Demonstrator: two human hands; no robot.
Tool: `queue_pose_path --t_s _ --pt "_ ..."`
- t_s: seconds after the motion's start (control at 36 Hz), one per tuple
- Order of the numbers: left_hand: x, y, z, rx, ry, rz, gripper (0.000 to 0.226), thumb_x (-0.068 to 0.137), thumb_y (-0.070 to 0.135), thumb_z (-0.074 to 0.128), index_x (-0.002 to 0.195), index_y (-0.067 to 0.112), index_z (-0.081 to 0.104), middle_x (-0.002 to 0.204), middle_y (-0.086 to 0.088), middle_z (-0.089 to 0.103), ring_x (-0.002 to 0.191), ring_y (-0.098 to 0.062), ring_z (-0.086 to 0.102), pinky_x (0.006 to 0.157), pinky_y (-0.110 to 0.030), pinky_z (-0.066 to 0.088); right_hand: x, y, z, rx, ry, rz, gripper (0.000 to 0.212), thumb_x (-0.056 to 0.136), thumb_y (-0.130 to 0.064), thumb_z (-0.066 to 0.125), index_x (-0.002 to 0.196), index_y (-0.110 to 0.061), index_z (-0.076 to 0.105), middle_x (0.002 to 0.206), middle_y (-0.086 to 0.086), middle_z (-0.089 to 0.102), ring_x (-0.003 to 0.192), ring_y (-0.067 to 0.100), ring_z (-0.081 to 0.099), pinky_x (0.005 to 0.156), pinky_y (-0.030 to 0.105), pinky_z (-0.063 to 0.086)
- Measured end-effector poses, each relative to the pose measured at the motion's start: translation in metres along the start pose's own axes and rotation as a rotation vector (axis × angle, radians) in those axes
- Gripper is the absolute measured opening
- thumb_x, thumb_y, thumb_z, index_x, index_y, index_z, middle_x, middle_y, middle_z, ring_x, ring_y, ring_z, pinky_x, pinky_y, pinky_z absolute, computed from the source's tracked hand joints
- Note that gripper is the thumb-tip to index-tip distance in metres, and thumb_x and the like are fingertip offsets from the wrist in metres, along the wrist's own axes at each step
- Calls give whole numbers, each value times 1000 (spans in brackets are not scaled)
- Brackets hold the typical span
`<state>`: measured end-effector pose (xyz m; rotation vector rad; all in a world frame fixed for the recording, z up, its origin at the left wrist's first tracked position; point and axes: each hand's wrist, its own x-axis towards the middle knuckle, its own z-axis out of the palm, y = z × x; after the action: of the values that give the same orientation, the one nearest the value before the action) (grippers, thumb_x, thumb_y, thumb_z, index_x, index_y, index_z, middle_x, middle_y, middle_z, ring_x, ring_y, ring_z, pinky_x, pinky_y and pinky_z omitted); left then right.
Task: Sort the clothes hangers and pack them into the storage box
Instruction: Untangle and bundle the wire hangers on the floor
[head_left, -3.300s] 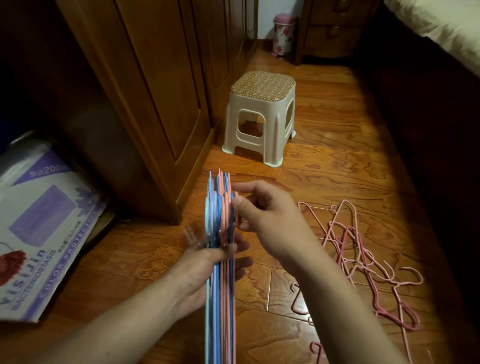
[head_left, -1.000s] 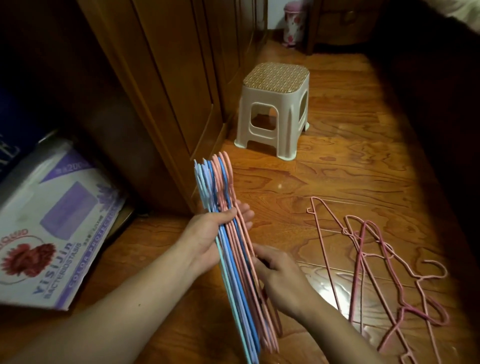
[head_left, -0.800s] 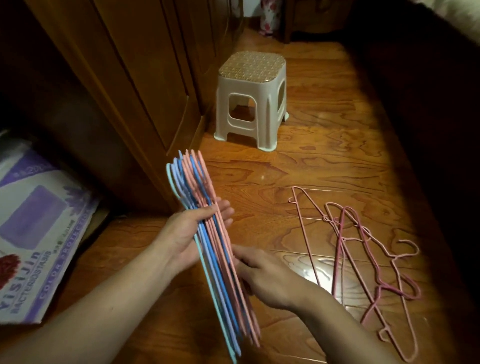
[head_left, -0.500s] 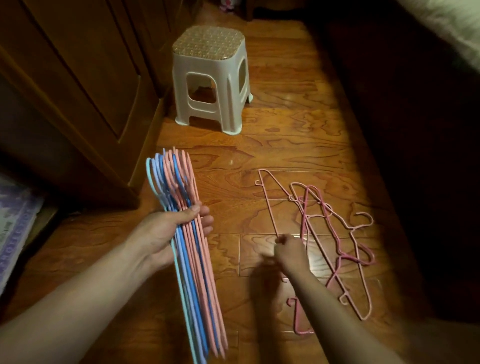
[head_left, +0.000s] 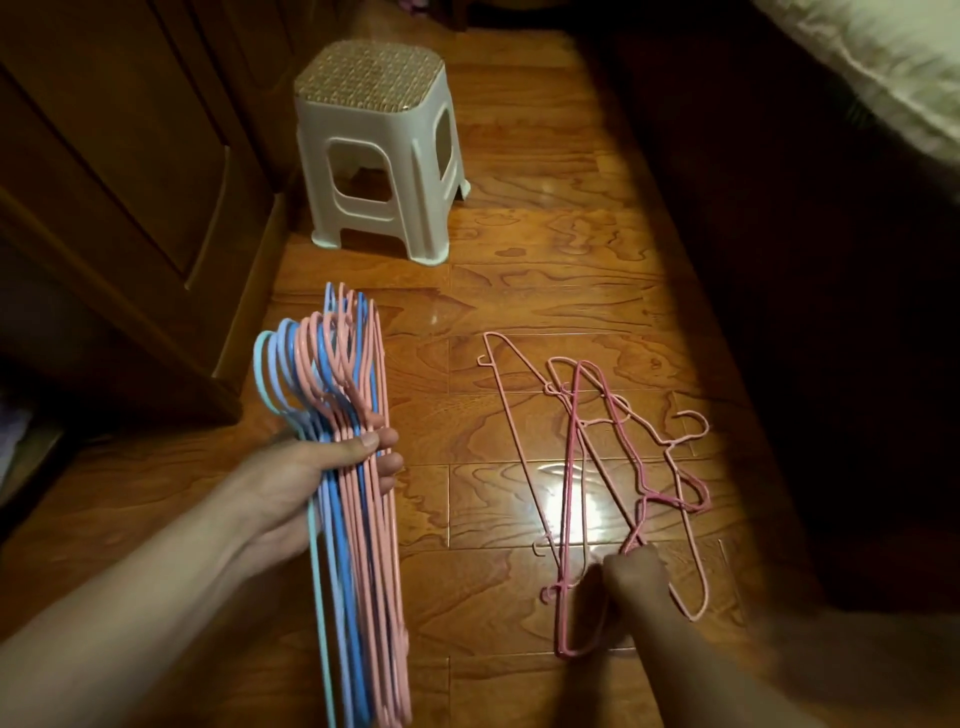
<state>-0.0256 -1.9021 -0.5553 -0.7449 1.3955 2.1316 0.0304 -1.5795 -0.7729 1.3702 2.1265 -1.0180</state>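
Note:
My left hand (head_left: 306, 483) grips a tight bundle of blue, light blue and pink hangers (head_left: 358, 571), held edge-on above the floor with the hooks pointing away from me. Several loose pink wire hangers (head_left: 597, 426) lie tangled on the wooden floor to the right. My right hand (head_left: 636, 574) is down on the near end of that pile, and its curled fingers close on a pink wire there. The hand is blurred. Only a pale purple sliver of the cardboard box (head_left: 13, 436) shows at the left edge.
A beige plastic stool (head_left: 379, 145) stands on the floor ahead. A wooden wardrobe (head_left: 130, 156) runs along the left side. A bed with light bedding (head_left: 883, 62) and its dark base borders the right.
My right hand has left the bundle and dropped to the loose pink hangers on the floor. The view has swung right, so the box has almost left the frame.

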Motion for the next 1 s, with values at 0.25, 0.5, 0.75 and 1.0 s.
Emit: queue_pose_path --t_s 0.25,0.5,0.75,1.0 --pt "-2 -1 1 -15 34 -18 35 88 0 64 123 0 63 104 -14 77 85 -22 77 72 -34 64 -61 -74 16 566 -162 -256 17 87 7 51 80 -9 55 68 14 58 51 20 55 48 30 46" --pt "3 4 -6 -84 123 36 35 97 -2 55 132 -2 58 115 -16 75 94 -22 77 69 -28 62 -167 -137 32 347 -446 -893 19 93 -1 54 83 -16 61 66 -4 57 58 11 55 57 32 48" --pt "-5 12 -19 -182 100 53 31 98 6 55 126 -3 65 101 -16 72 87 -27 72 88 -44 59 -232 -135 34 122 -436 -1283 44 106 -36 41 149 -47 37 112 -28 65 93 -20 59 80 5 45" --pt "-18 22 -22 -360 96 98 25 100 1 49 116 3 68 112 -12 75 107 -21 70 96 -38 52 -233 -144 39 -49 -355 -1461 60 101 -19 46 150 -50 32 124 -14 68 106 4 65 91 26 53"
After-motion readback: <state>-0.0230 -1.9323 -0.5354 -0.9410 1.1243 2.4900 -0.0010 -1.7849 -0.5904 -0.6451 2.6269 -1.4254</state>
